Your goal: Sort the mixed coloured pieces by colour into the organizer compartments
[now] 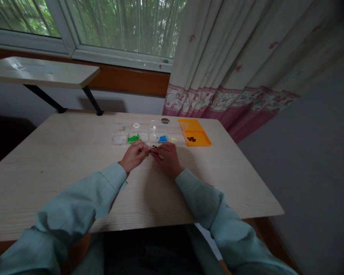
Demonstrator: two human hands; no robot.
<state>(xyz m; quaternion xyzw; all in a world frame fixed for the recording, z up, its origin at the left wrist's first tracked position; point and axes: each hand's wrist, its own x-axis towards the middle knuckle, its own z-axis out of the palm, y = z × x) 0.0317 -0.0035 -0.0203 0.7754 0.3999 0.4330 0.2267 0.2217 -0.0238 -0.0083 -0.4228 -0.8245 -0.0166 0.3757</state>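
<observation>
My left hand (134, 156) and my right hand (168, 157) meet above the table, fingertips pinched close together. Small dark and gold-coloured bits (154, 147) show at the fingertips, too tiny to name. Just beyond the hands lies a clear plastic compartment box (119, 138). Small green pieces (133, 138) sit in one compartment, with blue pieces (163, 139) and pale yellow pieces (173, 140) farther right. An orange tray (202, 140) at the box's right end holds dark brown pieces (191, 139).
The light wooden table (80, 160) has a round hole (165, 121) near its back edge. A raised shelf (60, 74) on black legs stands at the back left. Behind are a window (126, 26) and a patterned curtain (218, 68).
</observation>
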